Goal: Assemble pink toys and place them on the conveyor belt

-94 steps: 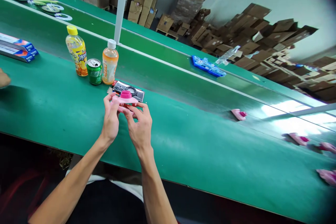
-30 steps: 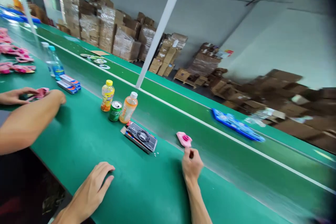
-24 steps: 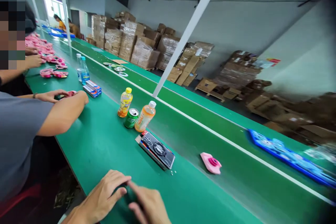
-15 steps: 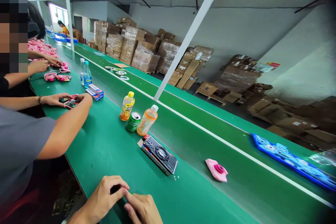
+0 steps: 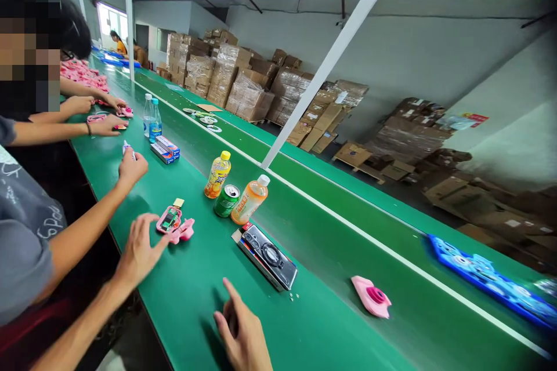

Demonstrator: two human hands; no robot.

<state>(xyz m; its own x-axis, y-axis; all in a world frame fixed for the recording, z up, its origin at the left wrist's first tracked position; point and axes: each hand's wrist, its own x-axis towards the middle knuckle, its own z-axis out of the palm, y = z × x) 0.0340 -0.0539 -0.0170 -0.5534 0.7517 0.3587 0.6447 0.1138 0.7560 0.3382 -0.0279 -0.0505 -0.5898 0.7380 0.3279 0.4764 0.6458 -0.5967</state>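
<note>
1. Green conveyor belt (image 5: 191,295) in front of you, and your left hand (image 5: 139,246) is open: fingers spread, gripping nothing, tips just beside the pink plastic toy casing (image 5: 174,225).
2. That casing lies on the belt with its insides showing; it's the closest thing to your hands.
3. Your right hand (image 5: 241,327) is released too, empty with the index finger out, well apart from the casing and nearest the black printed box (image 5: 267,255).
4. Past the box sit an orange juice bottle (image 5: 250,200), a green can (image 5: 227,200) and a yellow bottle (image 5: 217,175).
5. On your left, a co-worker's hand (image 5: 131,166) holds something small — too small to tell what.
</note>
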